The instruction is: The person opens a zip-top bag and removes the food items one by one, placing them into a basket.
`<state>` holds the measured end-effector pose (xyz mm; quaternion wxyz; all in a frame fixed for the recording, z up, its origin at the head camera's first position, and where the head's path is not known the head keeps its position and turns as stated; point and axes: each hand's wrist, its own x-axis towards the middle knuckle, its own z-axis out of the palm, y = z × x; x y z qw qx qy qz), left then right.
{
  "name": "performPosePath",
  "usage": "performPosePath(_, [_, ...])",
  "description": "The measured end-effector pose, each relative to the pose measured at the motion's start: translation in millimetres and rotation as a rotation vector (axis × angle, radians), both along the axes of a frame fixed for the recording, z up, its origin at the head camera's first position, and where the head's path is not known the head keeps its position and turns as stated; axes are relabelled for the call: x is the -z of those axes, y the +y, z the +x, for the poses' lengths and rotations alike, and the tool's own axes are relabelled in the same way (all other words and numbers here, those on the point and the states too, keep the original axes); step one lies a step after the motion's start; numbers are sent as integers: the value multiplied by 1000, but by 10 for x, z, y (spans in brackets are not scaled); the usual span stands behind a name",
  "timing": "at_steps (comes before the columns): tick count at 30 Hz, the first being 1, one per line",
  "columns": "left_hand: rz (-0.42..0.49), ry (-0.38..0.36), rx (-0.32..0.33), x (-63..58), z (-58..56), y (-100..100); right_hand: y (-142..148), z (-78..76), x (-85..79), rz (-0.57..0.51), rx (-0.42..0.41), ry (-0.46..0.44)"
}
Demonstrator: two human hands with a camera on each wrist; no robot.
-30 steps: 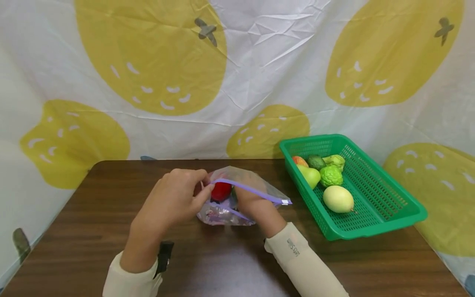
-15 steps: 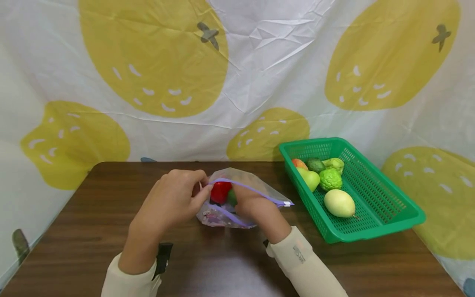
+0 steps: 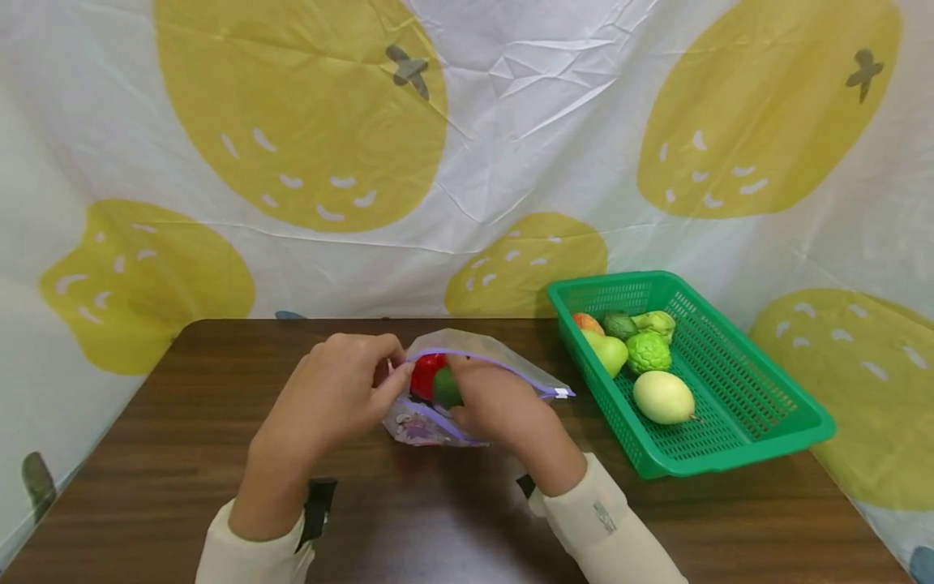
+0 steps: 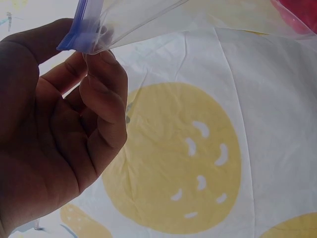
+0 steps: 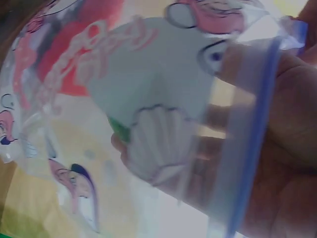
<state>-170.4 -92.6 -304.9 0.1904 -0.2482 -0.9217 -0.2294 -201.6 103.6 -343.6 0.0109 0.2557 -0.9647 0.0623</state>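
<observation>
A clear slider zip bag (image 3: 417,430) with purple zip strips and a pink cartoon print lies on the table, its mouth gaping. My left hand (image 3: 336,389) pinches the left end of the mouth between thumb and fingers; the left wrist view shows the blue-purple zip end (image 4: 81,25) there. Reaching inside from the right, my right hand (image 3: 503,405) holds a rounded green fruit (image 3: 446,389). Through the printed plastic in the right wrist view, fingers (image 5: 210,146) curve behind this fruit. A shiny red pepper-like item (image 3: 426,375) sits beside it in the bag.
At the right, a green plastic basket (image 3: 737,462) holds a pale yellow oval fruit (image 3: 664,397), a green pear (image 3: 607,352), a bumpy green fruit (image 3: 649,352) and several others. The dark wooden table (image 3: 168,478) ends at a lemon-print cloth (image 3: 328,276).
Inside the bag, my right hand has shifted slightly left and toward me; more of the green fruit shows. My left hand keeps its pinch on the bag's edge, nearly still.
</observation>
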Motion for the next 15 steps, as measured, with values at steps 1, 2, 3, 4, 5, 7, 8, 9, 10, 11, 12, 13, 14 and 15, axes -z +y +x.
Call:
performPosePath(1, [0, 1, -2, 0, 1, -2, -5, 15, -17, 4, -7, 14])
performPosePath(2, [0, 2, -4, -2, 2, -5, -11, 31, -34, 9, -13, 26])
performPosePath(3, [0, 3, -5, -2, 1, -6, -16, 45, -49, 12, -20, 37])
performPosePath(4, [0, 3, -5, -2, 1, -7, -21, 59, -62, 16, -27, 52])
performPosePath(5, [0, 4, -6, -2, 0, -8, -24, 74, -75, 15, -30, 60])
performPosePath(7, [0, 5, -7, -2, 0, -11, -27, 102, -101, 11, -36, 74])
performPosePath(8, [1, 4, -7, -4, 0, -11, -27, 115, -113, 8, -39, 81])
performPosePath(9, [3, 3, -7, -4, -1, -11, -26, 128, -126, 5, -41, 86])
performPosePath(10, [4, 2, -7, -5, 0, -13, -23, 140, -136, 1, -45, 93])
performPosePath(11, [5, 1, -8, -7, 0, -13, -21, 152, -150, -3, -47, 96])
performPosePath(12, [5, 0, -9, -8, 1, -14, -17, 163, -162, -6, -49, 100])
performPosePath(13, [5, -1, -11, -10, 2, -14, -14, 175, -175, -11, -52, 104])
performPosePath(14, [5, -2, -12, -11, 3, -15, -9, 187, -188, -14, -53, 108])
performPosePath(15, [5, -3, -13, -12, 4, -14, -4, 198, -202, -18, -55, 110])
